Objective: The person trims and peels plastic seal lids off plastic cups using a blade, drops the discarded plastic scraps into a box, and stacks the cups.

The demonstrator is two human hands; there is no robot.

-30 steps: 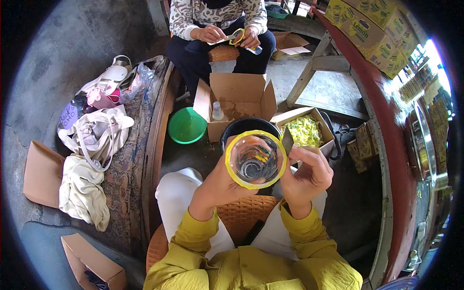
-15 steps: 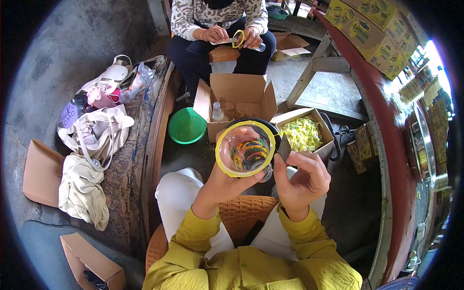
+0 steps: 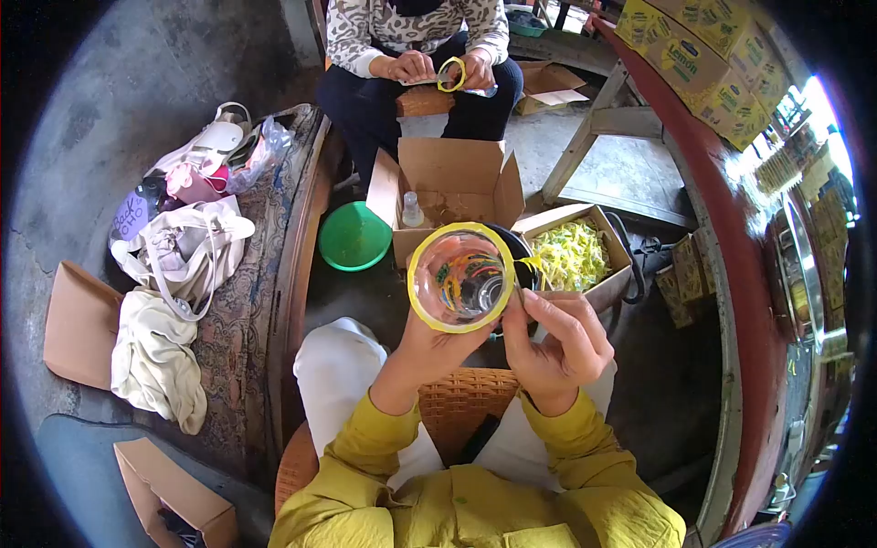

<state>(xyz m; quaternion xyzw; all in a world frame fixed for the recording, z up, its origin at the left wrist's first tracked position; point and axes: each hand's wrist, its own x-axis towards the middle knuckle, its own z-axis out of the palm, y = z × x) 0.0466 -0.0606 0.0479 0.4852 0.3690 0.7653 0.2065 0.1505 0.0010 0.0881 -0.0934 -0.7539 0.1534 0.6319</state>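
My left hand (image 3: 422, 354) is wrapped round a clear cup (image 3: 470, 274) with a yellow rim, its mouth tilted up toward me. Coloured print shows through its wall. Pinched between thumb and fingers of my right hand (image 3: 566, 345) is a thin dark blade (image 3: 520, 294), seen nearly edge-on close to the cup's right side. From the rim there, a small yellow strip (image 3: 532, 263) sticks out. The fingers behind the cup are partly hidden.
Beyond the cup stand an open cardboard box (image 3: 448, 169) holding a clear cup (image 3: 412, 210), a green basin (image 3: 354, 237) and a box of yellow trimmings (image 3: 571, 254). Opposite, a person's hands (image 3: 416, 66) hold a yellow ring. Bags (image 3: 196, 247) lie on the left bench.
The cup has tilted and shifted slightly left. The blade has turned from showing its flat face to nearly edge-on, and the yellow strip at the rim shows more.
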